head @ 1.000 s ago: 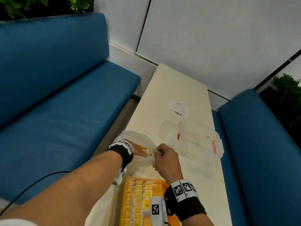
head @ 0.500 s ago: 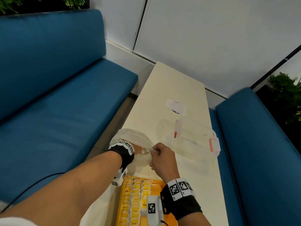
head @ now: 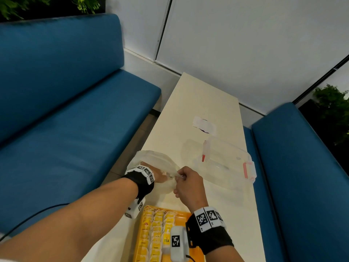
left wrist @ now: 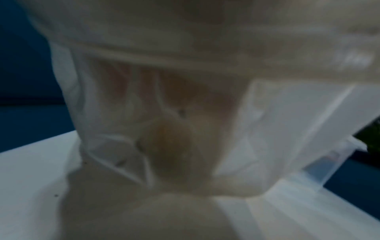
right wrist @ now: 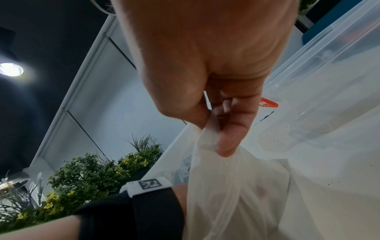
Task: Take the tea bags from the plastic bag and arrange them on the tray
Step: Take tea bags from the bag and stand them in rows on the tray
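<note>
A thin translucent plastic bag (head: 156,161) lies on the cream table at its left edge. My left hand (head: 160,175) is pushed into the bag's mouth, and the plastic hides its fingers. The left wrist view is blurred and shows only folds of the bag (left wrist: 185,105). My right hand (head: 186,181) pinches the bag's rim between thumb and finger. The right wrist view shows that pinch (right wrist: 213,138) on the bag (right wrist: 236,186). An orange tray (head: 182,214) sits near me, with several yellow tea bags (head: 156,229) in rows.
A clear plastic box (head: 226,163) with red clips lies on its side just right of the bag. A paper label (head: 204,125) lies farther along the table (head: 198,99). Blue benches (head: 75,129) (head: 302,167) flank the narrow table.
My left hand has gone deeper into the bag. The yellow tea bag seen at its fingers a second ago is out of sight. My right hand keeps its pinch on the rim.
</note>
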